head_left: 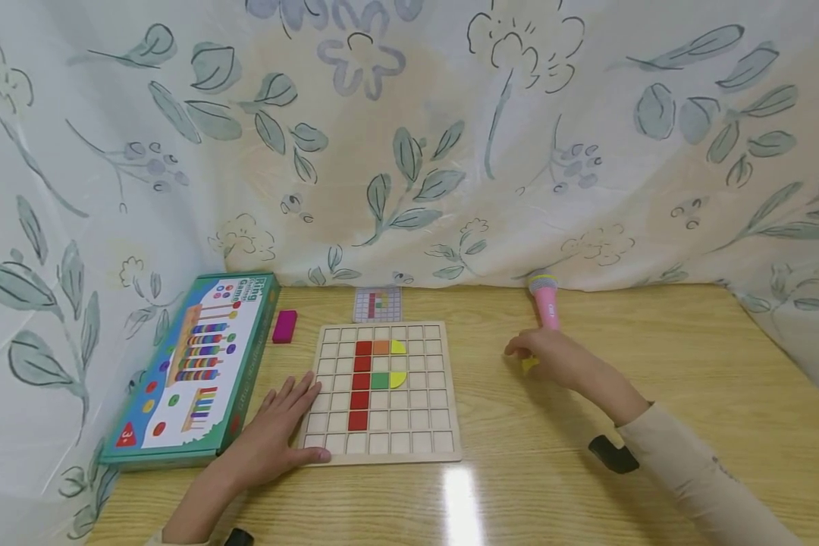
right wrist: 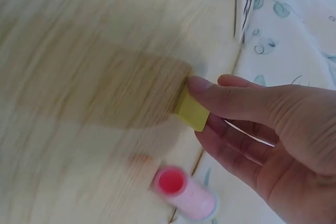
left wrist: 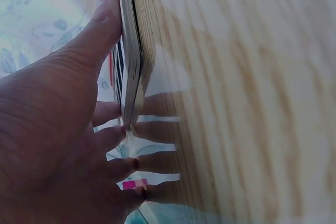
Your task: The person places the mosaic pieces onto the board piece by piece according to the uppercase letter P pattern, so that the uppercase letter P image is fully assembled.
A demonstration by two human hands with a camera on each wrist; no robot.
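Observation:
My right hand (head_left: 566, 362) pinches a small yellow block (right wrist: 193, 111) between thumb and fingers, just over the table right of the board. A pink toy microphone (head_left: 547, 303) lies just beyond that hand. My left hand (head_left: 276, 428) rests along the left edge of a wooden grid board (head_left: 416, 442), its fingers extended and its thumb at the near left corner. On the board, red squares (head_left: 359, 400) form a column. An orange square (head_left: 381, 347), a green square (head_left: 380, 381) and two rounded yellow pieces (head_left: 397, 379) sit to its right.
A small card (head_left: 360, 309) with a printed coloured grid lies behind the board. Left of it is a magenta block (head_left: 284, 327). A large game box (head_left: 228, 432) lies at the table's left side. A flowered cloth (head_left: 409, 189) hangs along the back.

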